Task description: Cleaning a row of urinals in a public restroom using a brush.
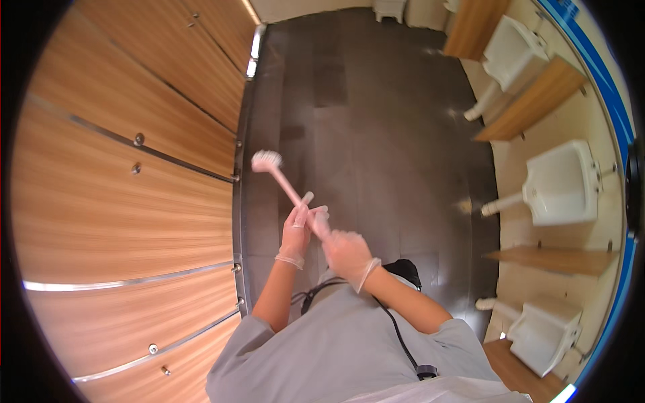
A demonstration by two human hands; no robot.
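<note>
A pink toilet brush [286, 187] with white bristles is held out in front of me, its head pointing up and to the left above the dark floor. My right hand [348, 253], in a thin clear glove, is closed around the lower end of the handle. Further up, my left hand [298, 232], gloved the same way, has its thumb and fingers about the middle of the handle. Loose glove tips stick out past its fingers. The bristles touch nothing that I can see.
Wood-grain cubicle doors [136, 216] with metal knobs line the left side. Along the right wall hang several white urinals [562, 184], separated by wooden partitions [534, 103], with drain pipes [504, 203] reaching down to the dark tiled floor [393, 151]. A white object [389, 9] stands at the far end.
</note>
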